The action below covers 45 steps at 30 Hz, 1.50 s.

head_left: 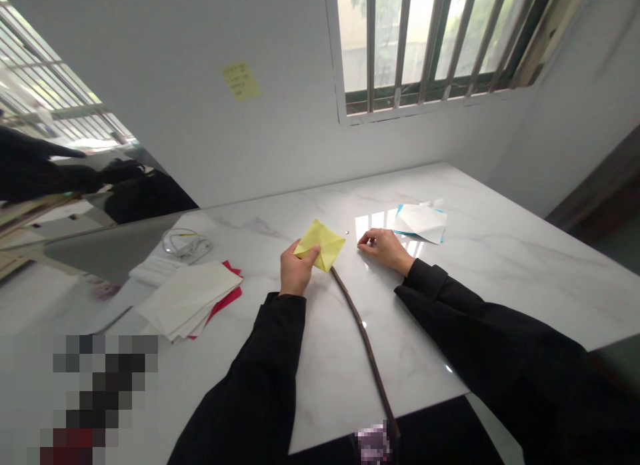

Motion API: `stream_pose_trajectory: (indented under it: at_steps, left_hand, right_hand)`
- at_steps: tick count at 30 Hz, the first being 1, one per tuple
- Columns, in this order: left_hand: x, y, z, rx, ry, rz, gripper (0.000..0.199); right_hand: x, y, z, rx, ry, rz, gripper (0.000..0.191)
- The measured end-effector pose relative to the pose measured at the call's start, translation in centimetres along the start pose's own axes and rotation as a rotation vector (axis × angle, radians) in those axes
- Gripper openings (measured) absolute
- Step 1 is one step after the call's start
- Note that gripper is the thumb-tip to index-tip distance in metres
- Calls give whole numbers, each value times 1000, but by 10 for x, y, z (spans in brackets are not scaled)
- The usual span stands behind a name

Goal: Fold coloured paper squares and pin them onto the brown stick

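My left hand (296,268) grips a folded yellow paper (325,244), thumb pressed on its face, the other fingers hidden beneath. Its creases meet near the middle, like an envelope. To the right, my right hand (383,246) is low over the marble-patterned table (430,345), fingertips pinched together; whether something small is between them I cannot make out. Below the yellow paper, a long, thin, dark brown strip (367,342), like a cord or stick, runs to the table's near edge. A tiny round speck (347,232) lies between the hands.
White sheets (193,298) with red paper under them lie at left, near a coiled white cable (187,244). White and blue papers (420,224) lie beyond my right hand. A yellow note (241,80) is on the wall, left of a barred window (425,45).
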<state>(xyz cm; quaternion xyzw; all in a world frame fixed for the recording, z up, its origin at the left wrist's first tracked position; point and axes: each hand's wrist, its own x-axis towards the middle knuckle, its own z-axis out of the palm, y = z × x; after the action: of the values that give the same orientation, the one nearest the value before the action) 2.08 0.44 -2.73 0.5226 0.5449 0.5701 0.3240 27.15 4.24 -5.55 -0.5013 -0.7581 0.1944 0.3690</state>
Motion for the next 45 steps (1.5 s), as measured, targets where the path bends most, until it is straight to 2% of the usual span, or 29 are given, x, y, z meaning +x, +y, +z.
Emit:
stream_pose_trajectory:
  at_steps: [8,11,14,18,22,30,37,40,45]
  left_hand:
    - [-5,1,6,39,-75,-15,38]
    - [-8,1,9,43,-117,-6,38]
    - [-9,1,10,50,-142,8,39]
    - [-10,3,10,60,-154,7,38]
    - [-11,6,11,54,-162,11,35]
    - [-12,5,11,39,-162,-6,35]
    - [-11,6,12,34,-163,-6,36]
    - [-11,5,12,35,-166,-3,36]
    - [-9,2,9,43,-144,16,35]
  right_hand:
    - [-2,-17,-10,351,130,15,14]
    - [-2,-14,-10,400,94,80,15]
    - [-1,-9,-10,408,45,175,6]
    - [-1,-5,-10,496,25,272,15]
    - [-1,0,-7,585,6,314,13]
    - [-2,4,-13,382,-43,286,13]
    - [0,7,-14,508,-135,365,24]
    - [0,4,-16,422,-120,308,24]
    - [-3,-2,-16,109,-53,132,19]
